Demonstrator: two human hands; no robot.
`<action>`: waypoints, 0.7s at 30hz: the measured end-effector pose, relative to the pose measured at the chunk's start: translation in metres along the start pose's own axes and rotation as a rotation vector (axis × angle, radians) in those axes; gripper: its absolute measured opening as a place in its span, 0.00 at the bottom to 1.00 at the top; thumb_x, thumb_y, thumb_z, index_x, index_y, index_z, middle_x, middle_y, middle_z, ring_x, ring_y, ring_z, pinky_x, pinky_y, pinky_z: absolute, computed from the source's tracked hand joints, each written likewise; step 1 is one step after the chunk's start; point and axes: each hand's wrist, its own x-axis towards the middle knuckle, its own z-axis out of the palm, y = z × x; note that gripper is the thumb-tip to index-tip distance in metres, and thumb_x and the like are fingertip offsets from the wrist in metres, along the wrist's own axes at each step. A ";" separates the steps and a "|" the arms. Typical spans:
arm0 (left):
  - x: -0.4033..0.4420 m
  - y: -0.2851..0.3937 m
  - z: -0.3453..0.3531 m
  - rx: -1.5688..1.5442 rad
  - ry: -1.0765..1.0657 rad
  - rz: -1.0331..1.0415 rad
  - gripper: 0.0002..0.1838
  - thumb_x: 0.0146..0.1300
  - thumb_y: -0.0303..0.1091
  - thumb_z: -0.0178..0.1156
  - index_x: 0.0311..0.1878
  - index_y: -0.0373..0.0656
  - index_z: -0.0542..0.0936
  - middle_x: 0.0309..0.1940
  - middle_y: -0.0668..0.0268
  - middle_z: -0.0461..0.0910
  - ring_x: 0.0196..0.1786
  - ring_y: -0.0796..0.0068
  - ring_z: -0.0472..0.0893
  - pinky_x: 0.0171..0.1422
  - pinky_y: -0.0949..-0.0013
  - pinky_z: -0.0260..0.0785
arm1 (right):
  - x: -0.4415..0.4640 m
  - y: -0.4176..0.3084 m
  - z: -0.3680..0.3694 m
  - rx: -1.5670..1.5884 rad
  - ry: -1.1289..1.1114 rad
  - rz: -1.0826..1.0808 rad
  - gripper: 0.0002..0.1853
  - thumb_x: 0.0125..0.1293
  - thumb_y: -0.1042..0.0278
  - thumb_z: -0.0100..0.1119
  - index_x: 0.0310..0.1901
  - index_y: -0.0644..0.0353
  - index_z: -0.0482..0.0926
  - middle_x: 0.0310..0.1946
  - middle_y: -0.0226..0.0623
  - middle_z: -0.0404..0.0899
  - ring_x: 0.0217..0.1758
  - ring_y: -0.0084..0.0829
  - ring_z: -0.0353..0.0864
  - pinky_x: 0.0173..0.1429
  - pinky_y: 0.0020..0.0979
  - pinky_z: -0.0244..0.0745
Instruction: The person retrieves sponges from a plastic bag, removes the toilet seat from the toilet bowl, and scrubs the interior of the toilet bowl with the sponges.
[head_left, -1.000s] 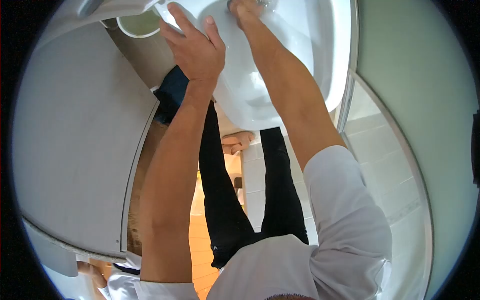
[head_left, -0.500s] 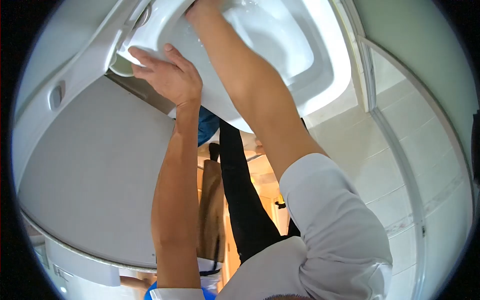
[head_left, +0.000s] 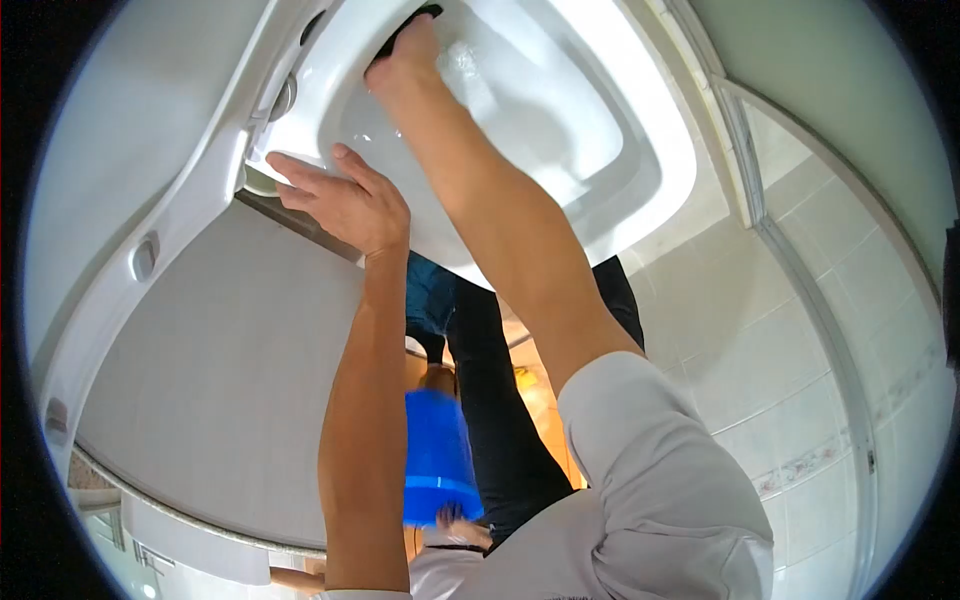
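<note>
My right hand (head_left: 408,58) reaches into the white basin (head_left: 660,170), at its upper left wall. It is closed around a dark cloth-like item (head_left: 428,12), only partly visible behind the fingers. Water with a small splash (head_left: 462,60) lies in the basin beside that hand. My left hand (head_left: 345,200) rests at the basin's left rim, its thumb and fingers apart and nothing in it.
A grey panel (head_left: 220,370) stands at the left, below a white ledge with round fittings. Another person's hand (head_left: 460,528) is at a blue bucket (head_left: 438,450) low in the view. A framed glass screen (head_left: 800,290) runs down the right.
The view has shifted over the basin. More of my right hand and the dark item shows against the basin wall. The blue bucket has come into fuller view below.
</note>
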 end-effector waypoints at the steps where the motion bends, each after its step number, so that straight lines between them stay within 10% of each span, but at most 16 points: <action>1: -0.003 -0.001 -0.001 0.016 -0.017 -0.006 0.42 0.81 0.49 0.48 0.81 0.28 0.45 0.68 0.22 0.54 0.63 0.24 0.68 0.65 0.38 0.68 | 0.023 -0.004 -0.004 0.006 0.024 0.001 0.31 0.82 0.42 0.34 0.75 0.52 0.67 0.73 0.34 0.71 0.74 0.39 0.71 0.77 0.47 0.65; 5: 0.003 -0.004 0.003 0.049 0.058 0.099 0.42 0.81 0.48 0.48 0.82 0.28 0.44 0.69 0.22 0.53 0.66 0.27 0.66 0.65 0.39 0.68 | 0.044 -0.023 -0.016 0.044 -0.063 -0.060 0.20 0.81 0.59 0.40 0.66 0.58 0.73 0.67 0.45 0.77 0.70 0.40 0.76 0.74 0.45 0.73; 7: -0.001 0.000 -0.002 -0.001 0.025 0.071 0.42 0.81 0.50 0.46 0.81 0.27 0.44 0.69 0.22 0.52 0.64 0.28 0.67 0.64 0.40 0.69 | -0.003 -0.059 -0.007 0.153 0.104 0.458 0.30 0.83 0.41 0.34 0.77 0.47 0.65 0.73 0.30 0.71 0.75 0.35 0.68 0.78 0.46 0.65; 8: -0.003 0.001 -0.007 -0.007 0.025 0.069 0.42 0.81 0.50 0.46 0.81 0.27 0.44 0.69 0.22 0.52 0.64 0.28 0.67 0.64 0.40 0.69 | 0.049 0.005 -0.037 -0.338 0.118 0.081 0.31 0.83 0.42 0.34 0.77 0.50 0.65 0.74 0.30 0.71 0.77 0.32 0.66 0.80 0.42 0.61; 15: 0.003 0.001 -0.002 -0.010 0.018 0.039 0.42 0.81 0.50 0.45 0.81 0.26 0.42 0.69 0.22 0.52 0.62 0.28 0.68 0.65 0.43 0.68 | 0.041 -0.014 -0.021 -0.327 0.105 0.001 0.22 0.82 0.57 0.41 0.68 0.60 0.74 0.68 0.46 0.77 0.70 0.42 0.76 0.75 0.43 0.70; 21: 0.003 -0.001 -0.001 -0.010 0.057 0.087 0.43 0.81 0.49 0.45 0.81 0.27 0.42 0.69 0.21 0.52 0.62 0.27 0.67 0.65 0.41 0.68 | 0.004 0.020 -0.033 -0.711 0.028 -0.241 0.26 0.83 0.51 0.43 0.72 0.60 0.73 0.66 0.45 0.79 0.69 0.41 0.76 0.74 0.35 0.70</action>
